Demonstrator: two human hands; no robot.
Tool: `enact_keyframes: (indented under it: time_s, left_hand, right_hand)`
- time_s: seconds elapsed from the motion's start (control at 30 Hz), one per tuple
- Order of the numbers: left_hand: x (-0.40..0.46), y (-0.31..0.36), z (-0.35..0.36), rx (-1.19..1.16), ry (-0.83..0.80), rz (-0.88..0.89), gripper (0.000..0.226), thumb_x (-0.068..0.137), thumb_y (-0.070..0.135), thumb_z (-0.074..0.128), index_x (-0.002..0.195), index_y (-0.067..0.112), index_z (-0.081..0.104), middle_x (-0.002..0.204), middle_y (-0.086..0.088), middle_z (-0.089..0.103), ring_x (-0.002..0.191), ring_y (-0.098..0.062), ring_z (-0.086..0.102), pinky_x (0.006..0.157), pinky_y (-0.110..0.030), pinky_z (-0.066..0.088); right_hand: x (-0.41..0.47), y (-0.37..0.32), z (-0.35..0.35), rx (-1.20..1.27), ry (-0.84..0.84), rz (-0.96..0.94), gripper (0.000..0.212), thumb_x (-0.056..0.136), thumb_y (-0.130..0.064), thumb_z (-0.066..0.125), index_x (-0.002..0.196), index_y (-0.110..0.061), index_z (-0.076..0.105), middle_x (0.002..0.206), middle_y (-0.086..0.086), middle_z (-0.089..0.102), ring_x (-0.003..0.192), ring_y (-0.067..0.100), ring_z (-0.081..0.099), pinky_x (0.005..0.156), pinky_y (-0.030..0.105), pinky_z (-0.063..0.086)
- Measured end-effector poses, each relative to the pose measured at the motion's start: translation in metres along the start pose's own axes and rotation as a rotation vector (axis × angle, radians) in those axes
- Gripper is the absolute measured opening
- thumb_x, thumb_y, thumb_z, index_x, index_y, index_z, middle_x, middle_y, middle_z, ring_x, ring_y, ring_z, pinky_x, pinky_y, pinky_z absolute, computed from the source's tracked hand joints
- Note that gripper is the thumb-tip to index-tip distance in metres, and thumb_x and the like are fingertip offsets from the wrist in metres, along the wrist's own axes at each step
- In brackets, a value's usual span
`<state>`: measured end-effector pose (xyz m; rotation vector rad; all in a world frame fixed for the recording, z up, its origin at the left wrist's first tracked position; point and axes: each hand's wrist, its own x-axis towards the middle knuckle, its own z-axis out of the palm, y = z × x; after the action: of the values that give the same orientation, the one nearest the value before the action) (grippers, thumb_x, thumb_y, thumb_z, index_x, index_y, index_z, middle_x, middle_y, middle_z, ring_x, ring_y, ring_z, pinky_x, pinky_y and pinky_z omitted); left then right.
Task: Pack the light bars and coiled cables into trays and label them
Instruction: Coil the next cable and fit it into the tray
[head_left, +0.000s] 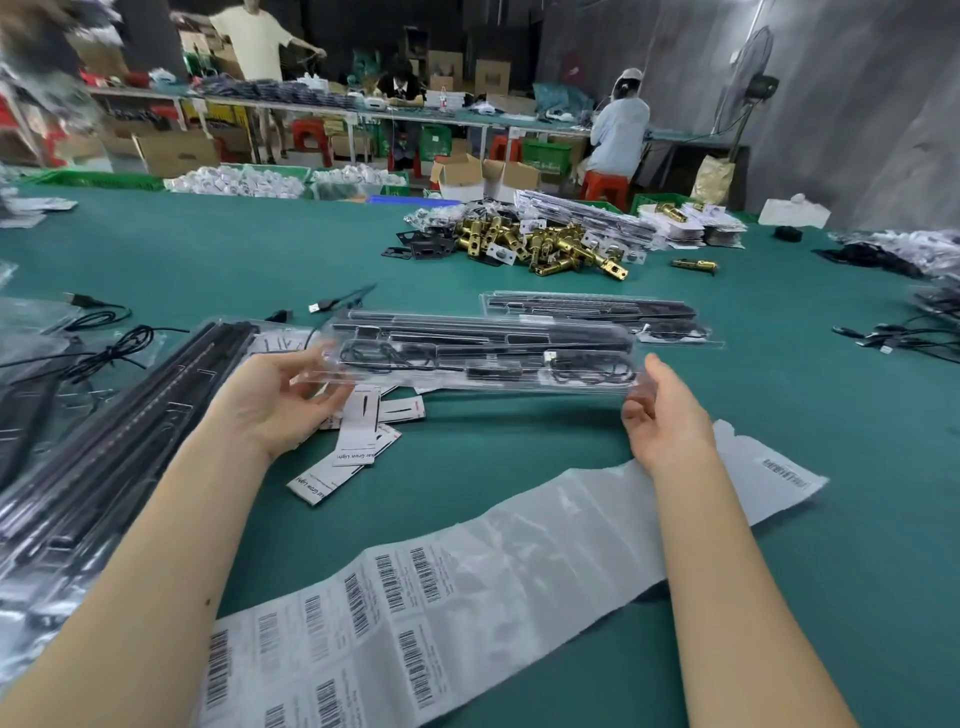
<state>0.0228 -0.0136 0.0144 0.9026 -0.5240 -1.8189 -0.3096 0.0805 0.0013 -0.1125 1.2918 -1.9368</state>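
A clear plastic tray (483, 353) packed with black light bars and coiled cables hangs just above the green table, held by both ends. My left hand (275, 400) grips its left end with fingers curled round the rim. My right hand (665, 410) holds the right end, thumb on the edge. A second filled tray (597, 312) lies behind it. A long sheet of barcode labels (467, 587) stretches across the table under my forearms. Small printed cards (358, 441) lie below the held tray.
A stack of trays and light bars (119, 415) fills the left side. Loose black cables (109, 348) lie at the left and more cables (904, 338) at the right. A pile of brass lock parts (540, 244) sits further back. People work at benches beyond.
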Motion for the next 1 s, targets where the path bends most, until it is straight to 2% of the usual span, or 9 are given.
enact_keyframes:
  time_s: [0.17, 0.4, 0.5, 0.6, 0.63, 0.73, 0.8, 0.9, 1.0]
  left_hand:
    - [0.0, 0.0, -0.002, -0.038, -0.035, 0.034, 0.032, 0.1, 0.008, 0.049, 0.129, 0.007, 0.06, 0.123, -0.009, 0.055, 0.115, -0.032, 0.059, 0.081, -0.038, 0.057]
    - [0.005, -0.006, -0.001, -0.04, -0.019, 0.087, 0.029, 0.099, 0.01, 0.052, 0.127, 0.007, 0.062, 0.103, -0.002, 0.058, 0.106, -0.031, 0.062, 0.082, -0.041, 0.057]
    - [0.01, -0.008, -0.002, -0.003, 0.03, 0.11, 0.027, 0.1, 0.01, 0.051, 0.125, 0.009, 0.062, 0.101, -0.004, 0.062, 0.104, -0.027, 0.063, 0.091, -0.043, 0.055]
    - [0.013, -0.012, 0.003, 0.125, 0.077, 0.132, 0.014, 0.096, 0.02, 0.064, 0.108, 0.015, 0.064, 0.105, -0.007, 0.063, 0.101, -0.026, 0.064, 0.078, -0.037, 0.057]
    - [0.014, -0.014, 0.004, 0.19, 0.098, 0.139, 0.019, 0.094, 0.025, 0.067, 0.109, 0.015, 0.062, 0.108, -0.008, 0.065, 0.1, -0.026, 0.066, 0.074, -0.036, 0.056]
    - [0.016, -0.019, 0.005, 0.299, 0.098, 0.149, 0.05, 0.093, 0.024, 0.068, 0.137, 0.007, 0.051, 0.121, -0.014, 0.068, 0.084, -0.021, 0.072, 0.063, -0.031, 0.059]
    - [0.017, -0.02, 0.004, 0.32, 0.104, 0.164, 0.056, 0.094, 0.022, 0.067, 0.143, 0.005, 0.046, 0.126, -0.015, 0.067, 0.073, -0.016, 0.073, 0.057, -0.027, 0.058]
    - [0.017, -0.019, 0.003, 0.314, 0.12, 0.176, 0.052, 0.095, 0.021, 0.065, 0.142, 0.006, 0.047, 0.123, -0.013, 0.068, 0.069, -0.012, 0.074, 0.054, -0.025, 0.058]
    - [0.017, -0.019, 0.003, 0.306, 0.114, 0.18, 0.052, 0.095, 0.021, 0.065, 0.142, 0.006, 0.046, 0.107, -0.007, 0.071, 0.067, -0.01, 0.074, 0.055, -0.026, 0.059]
  right_hand:
    - [-0.002, 0.0, -0.002, -0.002, -0.15, 0.073, 0.006, 0.094, -0.012, 0.066, 0.089, -0.013, 0.064, 0.072, -0.002, 0.054, 0.051, 0.006, 0.041, 0.041, 0.016, 0.031]
    - [-0.003, -0.003, -0.005, 0.167, -0.189, 0.179, 0.007, 0.095, -0.013, 0.065, 0.098, -0.011, 0.059, 0.071, -0.003, 0.057, 0.054, 0.006, 0.039, 0.039, 0.017, 0.027]
    - [-0.004, -0.001, -0.003, 0.184, -0.184, 0.174, 0.007, 0.095, -0.016, 0.065, 0.097, -0.013, 0.06, 0.067, -0.005, 0.056, 0.051, 0.005, 0.039, 0.04, 0.017, 0.027]
    - [-0.003, -0.001, -0.003, 0.163, -0.167, 0.152, 0.006, 0.095, -0.015, 0.065, 0.097, -0.012, 0.061, 0.068, -0.004, 0.055, 0.049, 0.006, 0.039, 0.042, 0.018, 0.026]
    - [-0.003, -0.001, -0.003, 0.156, -0.17, 0.153, 0.005, 0.094, -0.015, 0.066, 0.094, -0.012, 0.062, 0.067, -0.004, 0.054, 0.048, 0.007, 0.039, 0.043, 0.019, 0.025]
    - [-0.004, -0.003, -0.004, 0.146, -0.193, 0.144, 0.007, 0.093, -0.016, 0.066, 0.087, -0.013, 0.063, 0.062, -0.002, 0.053, 0.047, 0.008, 0.037, 0.044, 0.02, 0.024]
    - [-0.004, -0.004, -0.004, 0.147, -0.212, 0.131, 0.006, 0.093, -0.015, 0.064, 0.088, -0.013, 0.063, 0.06, -0.003, 0.055, 0.045, 0.008, 0.036, 0.042, 0.02, 0.024]
    - [-0.004, -0.005, -0.006, 0.169, -0.245, 0.113, 0.004, 0.095, -0.013, 0.061, 0.092, -0.011, 0.062, 0.062, -0.005, 0.059, 0.043, 0.006, 0.037, 0.041, 0.02, 0.025]
    - [-0.003, -0.005, -0.007, 0.162, -0.266, 0.09, 0.007, 0.098, -0.011, 0.057, 0.093, -0.009, 0.063, 0.063, -0.005, 0.059, 0.044, 0.005, 0.037, 0.045, 0.019, 0.028]
